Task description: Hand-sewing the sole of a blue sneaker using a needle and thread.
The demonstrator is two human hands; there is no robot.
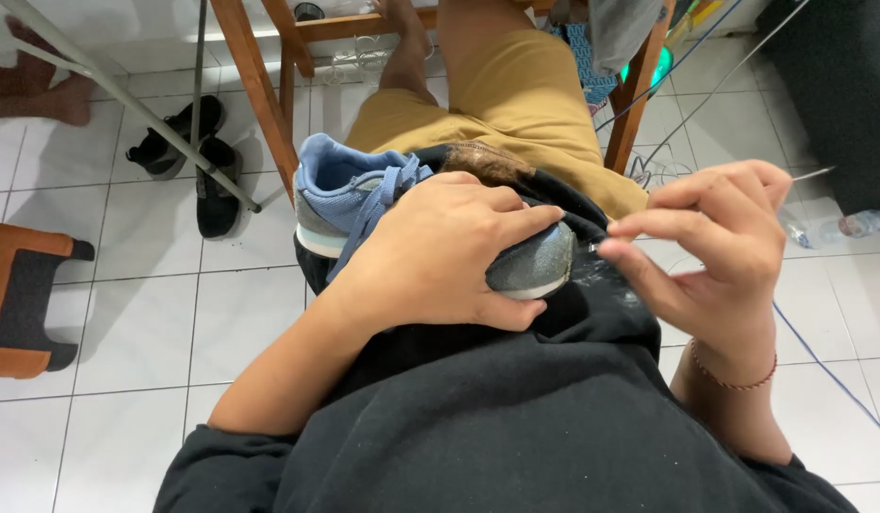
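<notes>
The blue and grey shoe lay on its side across the person's lap, on a black cloth, its toe pointing to the person's right. The left hand was spread over the shoe's middle and front, fingers clasped around the toe to press it down and keep it steady. The right hand hovered just beside the toe, thumb and forefinger pinched together on a thin needle whose tip stuck out past the knuckles; a thread could not be made out for certain. Pale smears showed on the toe and on the cloth beneath it. Judging from this, the mending at the toe seemed to be under way rather than finished: the needle was out of the shoe, and no stitches could be seen along the sole's edge.

Further out, tan shorts covered the knees, a wooden chair stood ahead, a pair of black shoes lay on the white floor tiles, and a plastic bottle rested at the right.
</notes>
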